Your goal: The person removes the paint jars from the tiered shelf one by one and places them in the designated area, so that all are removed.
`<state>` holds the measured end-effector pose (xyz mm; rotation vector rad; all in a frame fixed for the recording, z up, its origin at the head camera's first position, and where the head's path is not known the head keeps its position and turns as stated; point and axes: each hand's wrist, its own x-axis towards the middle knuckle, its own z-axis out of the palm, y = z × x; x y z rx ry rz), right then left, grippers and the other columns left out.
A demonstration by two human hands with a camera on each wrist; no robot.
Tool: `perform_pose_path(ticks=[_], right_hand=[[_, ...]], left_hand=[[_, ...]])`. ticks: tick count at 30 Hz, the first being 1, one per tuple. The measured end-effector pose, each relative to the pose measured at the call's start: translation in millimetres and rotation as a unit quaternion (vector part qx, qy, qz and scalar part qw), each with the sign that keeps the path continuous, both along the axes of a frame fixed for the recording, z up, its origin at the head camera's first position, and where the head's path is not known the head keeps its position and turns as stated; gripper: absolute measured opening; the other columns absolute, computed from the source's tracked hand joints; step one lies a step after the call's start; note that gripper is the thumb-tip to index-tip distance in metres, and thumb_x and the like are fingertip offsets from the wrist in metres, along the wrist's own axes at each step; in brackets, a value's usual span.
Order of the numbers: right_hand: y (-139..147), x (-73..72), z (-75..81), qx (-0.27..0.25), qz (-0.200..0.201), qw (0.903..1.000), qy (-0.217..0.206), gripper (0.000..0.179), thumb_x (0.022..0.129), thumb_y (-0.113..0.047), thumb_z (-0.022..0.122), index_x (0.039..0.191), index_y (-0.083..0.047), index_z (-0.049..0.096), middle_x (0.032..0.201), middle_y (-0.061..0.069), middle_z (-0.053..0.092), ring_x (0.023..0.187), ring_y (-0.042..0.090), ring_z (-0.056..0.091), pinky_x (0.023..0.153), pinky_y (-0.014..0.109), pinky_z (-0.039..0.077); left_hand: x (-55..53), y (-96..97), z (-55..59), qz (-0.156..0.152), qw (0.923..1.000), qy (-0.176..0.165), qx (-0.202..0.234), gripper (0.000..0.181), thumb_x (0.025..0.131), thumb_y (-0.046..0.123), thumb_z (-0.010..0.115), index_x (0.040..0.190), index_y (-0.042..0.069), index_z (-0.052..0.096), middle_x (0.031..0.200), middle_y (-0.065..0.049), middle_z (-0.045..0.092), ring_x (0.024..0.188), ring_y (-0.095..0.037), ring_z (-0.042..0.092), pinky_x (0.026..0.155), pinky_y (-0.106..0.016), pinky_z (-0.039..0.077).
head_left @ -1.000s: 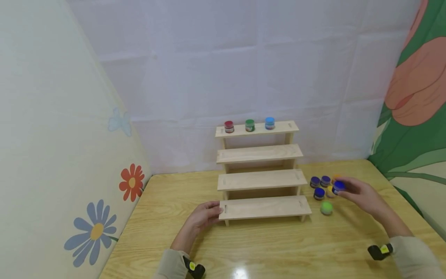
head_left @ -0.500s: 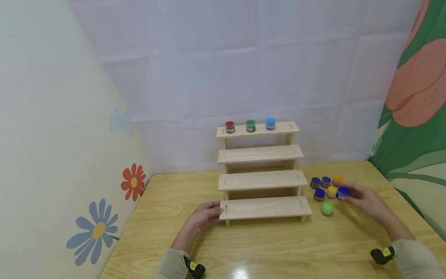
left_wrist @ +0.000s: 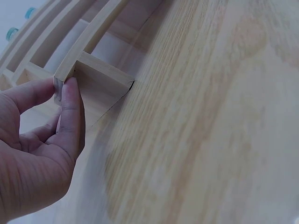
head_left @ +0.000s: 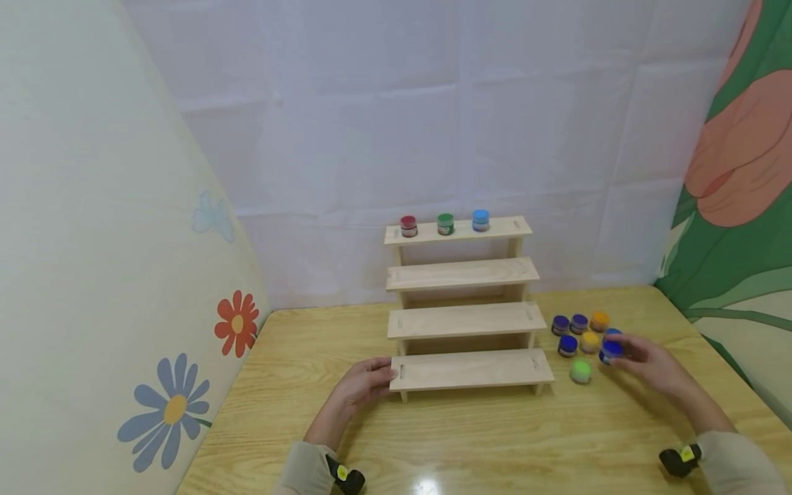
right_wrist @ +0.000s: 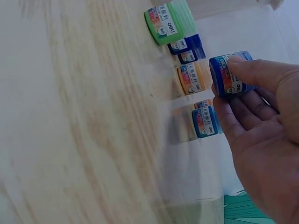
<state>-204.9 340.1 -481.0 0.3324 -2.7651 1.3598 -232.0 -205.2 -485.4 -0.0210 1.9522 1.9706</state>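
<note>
My left hand (head_left: 364, 382) pinches the left end of the lowest step of a tiered wooden rack (head_left: 467, 320); in the left wrist view, thumb and fingers (left_wrist: 70, 114) grip that board's corner. Between thumb and fingers my right hand (head_left: 650, 364) holds a dark blue paint jar (right_wrist: 229, 77), raised off the table in the right wrist view. Around it on the table stand a light green jar (head_left: 580, 371), a yellow jar (head_left: 590, 342), an orange jar (head_left: 599, 320), a blue jar (right_wrist: 204, 122) and several darker blue or purple jars (head_left: 567, 345).
On the rack's top step stand a red jar (head_left: 408, 226), a green jar (head_left: 445, 223) and a light blue jar (head_left: 480, 221). A white cloth (head_left: 346, 151) hangs behind the wooden table (head_left: 470, 440). Flower-painted panels flank it left (head_left: 93, 240) and right (head_left: 736, 240).
My right hand has shifted slightly right and nearer, carrying the dark blue jar. The orange jar and a blue jar behind the held one have come into view. The left hand stays put.
</note>
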Motion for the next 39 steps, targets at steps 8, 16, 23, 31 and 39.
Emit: perform_pose_path(ticks=[8, 16, 23, 31, 39], right_hand=[[1, -1.5, -10.0, 0.024, -0.006, 0.9995, -0.019, 0.05, 0.1, -0.02, 0.067, 0.139, 0.007, 0.053, 0.136, 0.036, 0.054, 0.103, -0.014, 0.049, 0.083, 0.01, 0.043], [1, -4.3, -17.5, 0.052, -0.008, 0.9983, -0.024, 0.048, 0.101, -0.02, 0.065, 0.139, 0.008, 0.053, 0.138, 0.039, 0.05, 0.123, 0.053, 0.053, 0.096, 0.052, 0.051], [-1, -4.9, -17.9, 0.055, -0.011, 0.9982, -0.02, 0.046, 0.099, -0.016, 0.066, 0.136, 0.009, 0.055, 0.133, 0.039, 0.054, 0.119, 0.053, 0.056, 0.096, 0.06, 0.048], [-2, -6.3, -18.0, 0.056, -0.013, 0.9981, -0.022, 0.044, 0.098, -0.014, 0.067, 0.134, 0.008, 0.057, 0.131, 0.037, 0.056, 0.12, 0.053, 0.056, 0.098, 0.061, 0.047], [-4, -5.2, -16.9, 0.06, -0.006, 0.9981, -0.012, 0.042, 0.097, -0.012, 0.069, 0.132, 0.007, 0.058, 0.13, 0.034, 0.058, 0.12, 0.052, 0.056, 0.096, 0.055, 0.05]], left_hand=[[1.7, 0.7, 2.2, 0.004, 1.0, -0.003, -0.002, 0.056, 0.098, 0.008, 0.065, 0.145, -0.014, 0.042, 0.123, -0.017, 0.066, 0.097, -0.017, 0.069, 0.083, -0.03, 0.059], [1.9, 0.5, 2.3, 0.003, 1.0, -0.001, -0.006, 0.057, 0.098, 0.008, 0.065, 0.145, -0.014, 0.042, 0.124, -0.018, 0.065, 0.097, -0.016, 0.068, 0.081, -0.029, 0.058], [1.4, 0.1, 1.3, 0.004, 1.0, -0.001, -0.006, 0.056, 0.099, 0.009, 0.065, 0.145, -0.013, 0.042, 0.124, -0.017, 0.065, 0.097, -0.016, 0.068, 0.082, -0.029, 0.058], [0.3, 0.2, -0.5, 0.007, 0.9999, -0.003, -0.011, 0.056, 0.097, 0.009, 0.066, 0.144, -0.013, 0.044, 0.123, -0.017, 0.066, 0.096, -0.016, 0.068, 0.081, -0.028, 0.058], [0.9, 0.9, 0.6, 0.012, 0.9998, -0.006, -0.012, 0.054, 0.097, 0.009, 0.066, 0.142, -0.012, 0.046, 0.119, -0.014, 0.068, 0.094, -0.015, 0.069, 0.079, -0.027, 0.058]])
